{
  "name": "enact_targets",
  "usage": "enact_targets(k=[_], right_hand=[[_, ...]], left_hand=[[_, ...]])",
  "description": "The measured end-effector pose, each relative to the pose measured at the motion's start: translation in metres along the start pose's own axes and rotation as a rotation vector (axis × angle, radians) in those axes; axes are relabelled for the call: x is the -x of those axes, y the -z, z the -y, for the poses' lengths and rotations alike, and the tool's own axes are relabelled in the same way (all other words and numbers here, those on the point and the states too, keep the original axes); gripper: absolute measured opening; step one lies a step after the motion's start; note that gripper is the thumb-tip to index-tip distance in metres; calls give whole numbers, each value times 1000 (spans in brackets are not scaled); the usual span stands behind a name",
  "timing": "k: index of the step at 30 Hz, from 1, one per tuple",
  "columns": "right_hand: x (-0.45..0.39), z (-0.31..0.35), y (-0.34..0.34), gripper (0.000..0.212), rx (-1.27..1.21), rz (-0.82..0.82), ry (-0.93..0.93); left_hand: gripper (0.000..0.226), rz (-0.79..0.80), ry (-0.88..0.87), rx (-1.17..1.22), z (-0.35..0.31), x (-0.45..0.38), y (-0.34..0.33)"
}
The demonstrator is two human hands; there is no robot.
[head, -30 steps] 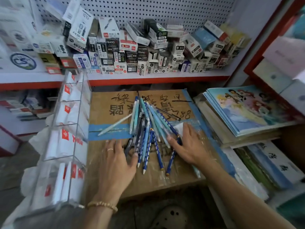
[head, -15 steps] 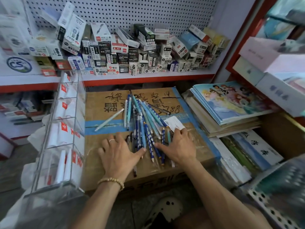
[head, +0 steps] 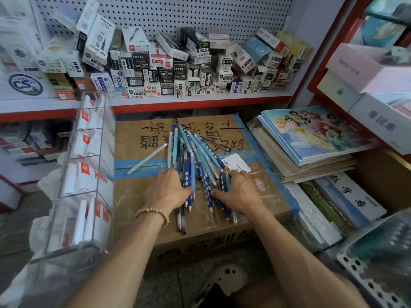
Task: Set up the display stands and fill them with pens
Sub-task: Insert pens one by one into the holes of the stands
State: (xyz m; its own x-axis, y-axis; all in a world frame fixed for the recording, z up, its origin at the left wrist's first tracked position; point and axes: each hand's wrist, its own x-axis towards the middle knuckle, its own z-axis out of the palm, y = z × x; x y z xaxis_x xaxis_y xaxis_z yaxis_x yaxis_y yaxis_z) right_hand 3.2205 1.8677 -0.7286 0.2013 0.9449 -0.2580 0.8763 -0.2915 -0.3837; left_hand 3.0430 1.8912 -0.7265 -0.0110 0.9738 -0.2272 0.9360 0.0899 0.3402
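Observation:
A heap of blue and teal pens [head: 195, 161] lies on top of a taped cardboard box [head: 138, 196]. My left hand [head: 166, 192] presses flat against the heap's left side, thumb touching the dark blue pens. On the right side my right hand [head: 240, 192] lies flat against the pens, fingers straight. One pale pen [head: 146, 158] sits apart to the left on the blue tape. A clear acrylic display stand [head: 84, 174] with several tiers stands at the box's left edge, holding white and red packets.
A shelf [head: 200, 101] behind the box carries several small pen cartons under a pegboard. Stacked notebooks [head: 311, 138] and packs lie to the right. A white clog [head: 224, 278] shows on the floor below. A paper slip [head: 235, 163] lies beside the pens.
Both hands have slid inward, sweeping the spread pens together into a tighter bundle. The view has shifted slightly left and closer.

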Motion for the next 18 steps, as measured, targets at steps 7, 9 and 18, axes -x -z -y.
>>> enact_targets(k=[7,9,18], right_hand=[[2,6,-5,106,32,-21,24],[3,11,-8,116,97,-27,22],[-4,4,-6,63,32,28,65]], left_hand=[[51,-4,17,-59,7,-5,3],[59,-28,1,-136,2,-7,3],[30,76,-2,-135,2,-6,7]])
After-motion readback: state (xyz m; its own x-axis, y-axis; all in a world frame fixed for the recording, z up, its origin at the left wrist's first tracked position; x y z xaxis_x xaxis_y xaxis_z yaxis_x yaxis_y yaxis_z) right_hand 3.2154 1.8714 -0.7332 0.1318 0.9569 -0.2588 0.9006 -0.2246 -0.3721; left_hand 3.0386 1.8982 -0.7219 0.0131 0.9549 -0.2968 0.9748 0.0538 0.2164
